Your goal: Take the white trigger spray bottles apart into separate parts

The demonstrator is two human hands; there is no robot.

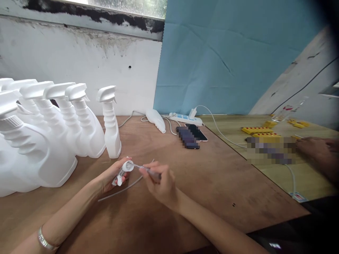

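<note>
My left hand (112, 178) is wrapped round a white trigger spray head (121, 175), its round collar facing up and to the right. My right hand (162, 183) grips a screwdriver (152, 172) by its see-through handle. The thin shaft points left, and its tip reaches the opening of the collar; how far in it goes I cannot make out. A thin clear dip tube (120, 191) lies on the brown table (190, 197) under and between my hands.
Several white spray bottles (87, 130) stand at the left. Behind my hands lie a white bottle (155, 120), phones (196, 132) and a power strip (186, 119) with cables. At the right, another person's hand (315, 150) is near yellow parts (256, 130).
</note>
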